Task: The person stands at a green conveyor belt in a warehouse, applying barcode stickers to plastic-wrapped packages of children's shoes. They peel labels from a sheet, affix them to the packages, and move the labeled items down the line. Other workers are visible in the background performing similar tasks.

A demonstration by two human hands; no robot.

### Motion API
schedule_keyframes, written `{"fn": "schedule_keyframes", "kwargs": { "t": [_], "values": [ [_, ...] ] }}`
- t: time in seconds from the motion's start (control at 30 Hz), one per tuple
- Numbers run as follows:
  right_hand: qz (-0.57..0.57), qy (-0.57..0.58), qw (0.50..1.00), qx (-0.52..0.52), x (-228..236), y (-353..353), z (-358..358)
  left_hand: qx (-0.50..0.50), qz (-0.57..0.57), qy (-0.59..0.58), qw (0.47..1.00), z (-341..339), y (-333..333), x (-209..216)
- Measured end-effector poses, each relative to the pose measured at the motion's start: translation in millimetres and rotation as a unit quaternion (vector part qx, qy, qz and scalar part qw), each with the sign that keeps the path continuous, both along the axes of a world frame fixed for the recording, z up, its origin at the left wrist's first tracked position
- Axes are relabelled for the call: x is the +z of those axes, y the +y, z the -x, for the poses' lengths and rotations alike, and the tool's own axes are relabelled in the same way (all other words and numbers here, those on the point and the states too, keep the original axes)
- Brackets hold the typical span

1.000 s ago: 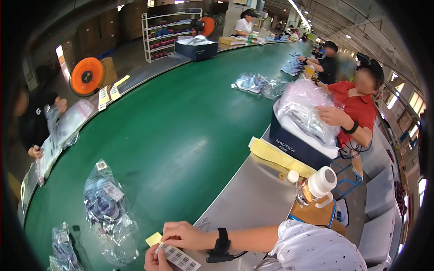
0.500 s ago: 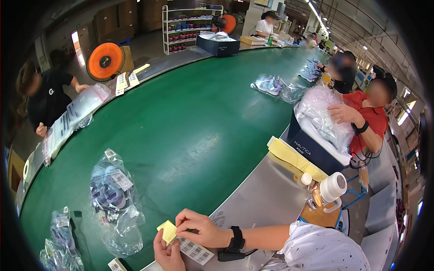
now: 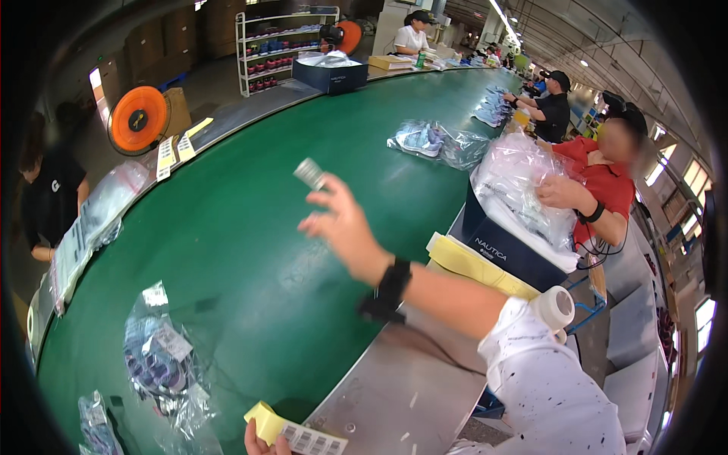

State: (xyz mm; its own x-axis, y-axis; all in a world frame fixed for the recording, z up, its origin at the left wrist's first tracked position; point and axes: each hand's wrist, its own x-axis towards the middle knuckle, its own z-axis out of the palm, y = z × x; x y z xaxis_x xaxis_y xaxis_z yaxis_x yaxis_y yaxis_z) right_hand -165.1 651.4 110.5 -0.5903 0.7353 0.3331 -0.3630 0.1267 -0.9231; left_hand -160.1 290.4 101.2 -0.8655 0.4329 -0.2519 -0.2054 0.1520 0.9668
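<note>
My right hand (image 3: 341,231) is raised over the green conveyor belt (image 3: 280,326), with a small white barcode sticker (image 3: 309,174) at its fingertips. Low in the picture, my left hand (image 3: 265,443) grips a strip of barcode stickers (image 3: 311,440) whose yellow backing (image 3: 264,422) is folded over; most of this hand is cut off by the lower edge. Left of it on the belt lies a clear bag of blue-purple shoes (image 3: 159,356) with a white label on it. Another bagged pair (image 3: 98,425) is partly cut off at the bottom left.
A metal ledge (image 3: 402,379) borders the belt, with yellow sheets (image 3: 478,265) and a dark blue box (image 3: 516,254) of plastic bags beside a person in red (image 3: 607,182). More bagged shoes (image 3: 421,140) lie farther along. Label sheets (image 3: 176,154) rest on the far ledge.
My right hand has left the label strip and moved up and out over the belt with a sticker. My left hand stays low with the strip. The whole view has shifted slightly.
</note>
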Motion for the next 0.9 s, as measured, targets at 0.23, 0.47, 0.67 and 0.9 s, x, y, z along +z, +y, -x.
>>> {"fn": "schedule_keyframes", "kwargs": {
  "t": [0.23, 0.47, 0.67, 0.9],
  "values": [
    [-0.12, -0.184, 0.852, -0.476, -17, 251, -44, 0.066, -0.02, -0.033, 0.997, -5, 9, -8],
    [-0.147, -0.416, 0.734, -0.517, -31, 314, -72, 0.094, 0.115, -0.006, 0.989, -13, 5, -16],
    [-0.21, -0.582, 0.632, -0.467, -50, 368, -97, 0.07, 0.136, 0.034, 0.988, -13, -7, -31],
    [-0.353, -0.661, 0.511, -0.422, -65, 361, -105, 0.067, 0.086, 0.031, 0.994, -16, -29, -43]
  ]
}}
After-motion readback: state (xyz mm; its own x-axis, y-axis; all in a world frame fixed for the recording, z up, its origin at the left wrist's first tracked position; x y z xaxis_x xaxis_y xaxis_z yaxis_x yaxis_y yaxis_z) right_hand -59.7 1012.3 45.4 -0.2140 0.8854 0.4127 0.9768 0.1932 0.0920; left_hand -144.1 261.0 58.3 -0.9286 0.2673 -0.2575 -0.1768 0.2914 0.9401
